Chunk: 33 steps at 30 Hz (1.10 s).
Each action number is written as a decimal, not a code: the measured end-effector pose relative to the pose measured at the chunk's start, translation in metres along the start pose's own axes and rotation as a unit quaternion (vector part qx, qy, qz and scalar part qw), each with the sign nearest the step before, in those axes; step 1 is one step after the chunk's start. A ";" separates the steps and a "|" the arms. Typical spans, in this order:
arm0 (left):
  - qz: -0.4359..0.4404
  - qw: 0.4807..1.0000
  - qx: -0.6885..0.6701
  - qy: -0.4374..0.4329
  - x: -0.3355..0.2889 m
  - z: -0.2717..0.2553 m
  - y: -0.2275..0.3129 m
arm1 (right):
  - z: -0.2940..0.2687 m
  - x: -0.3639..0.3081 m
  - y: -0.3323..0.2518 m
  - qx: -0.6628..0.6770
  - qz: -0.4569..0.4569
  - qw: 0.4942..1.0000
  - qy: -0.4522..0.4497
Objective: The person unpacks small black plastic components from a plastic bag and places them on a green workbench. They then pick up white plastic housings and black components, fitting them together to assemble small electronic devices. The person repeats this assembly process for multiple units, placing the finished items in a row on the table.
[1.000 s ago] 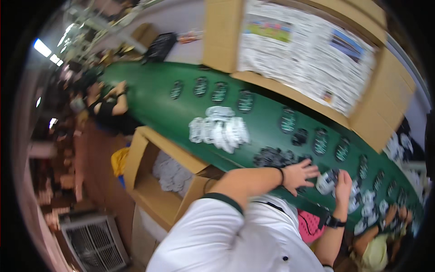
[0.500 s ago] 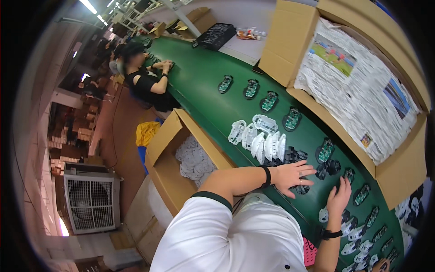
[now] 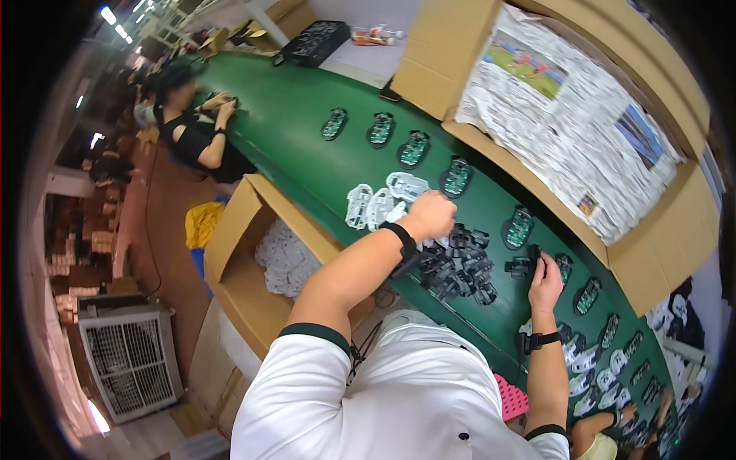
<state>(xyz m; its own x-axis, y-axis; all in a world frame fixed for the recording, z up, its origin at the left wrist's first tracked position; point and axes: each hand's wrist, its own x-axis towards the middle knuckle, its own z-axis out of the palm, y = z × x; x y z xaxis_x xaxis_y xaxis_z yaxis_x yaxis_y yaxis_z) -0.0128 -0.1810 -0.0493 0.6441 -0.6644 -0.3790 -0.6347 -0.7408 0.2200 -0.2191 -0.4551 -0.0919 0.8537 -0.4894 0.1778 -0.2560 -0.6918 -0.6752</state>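
My left hand [image 3: 433,215] reaches over white plastic shells [image 3: 379,208], fingers curled downward. Its back and forearm cover part of the shells, so what the fingertips grip is hidden. Further right, my right hand [image 3: 545,285] pinches a small black plastic part [image 3: 534,254] between thumb and fingers. Just left of that lies another black part [image 3: 518,267]. A heap of black plastic parts [image 3: 460,264] spreads between my hands. Beyond them, green circuit boards in black bases [image 3: 458,178] stand in a row along the green work surface [image 3: 299,115].
An open carton [image 3: 284,199] of light grey pieces stands at the bench's near edge. A large carton with newspaper [image 3: 567,130] lines the far side. White-and-black assemblies [image 3: 586,360] crowd the right, near another person's arm [image 3: 602,423]. A co-worker [image 3: 195,126] sits at far left.
My left hand has moved from the black parts left and away to the white shells. My right hand has closed on a small black part. The whole view has shifted.
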 end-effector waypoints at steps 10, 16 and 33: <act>0.163 0.979 0.120 -0.001 -0.018 -0.020 0.010 | -0.034 -0.048 0.019 0.065 0.247 0.965 -0.068; -0.042 0.961 -0.182 0.202 0.001 -0.019 0.020 | -0.039 -0.071 -0.026 -0.171 0.115 0.967 -0.152; 0.013 0.701 -0.696 0.155 -0.061 -0.023 0.050 | -0.050 -0.089 -0.018 -0.099 -0.124 0.970 -0.187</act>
<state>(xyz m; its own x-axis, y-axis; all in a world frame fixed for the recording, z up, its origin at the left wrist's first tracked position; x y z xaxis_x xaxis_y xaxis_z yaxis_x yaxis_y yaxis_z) -0.0743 -0.1800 0.0056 0.8387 -0.5091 -0.1936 0.2459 0.0367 0.9686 -0.3129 -0.4252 -0.0596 0.9953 -0.0949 0.0201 -0.0730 -0.8697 -0.4882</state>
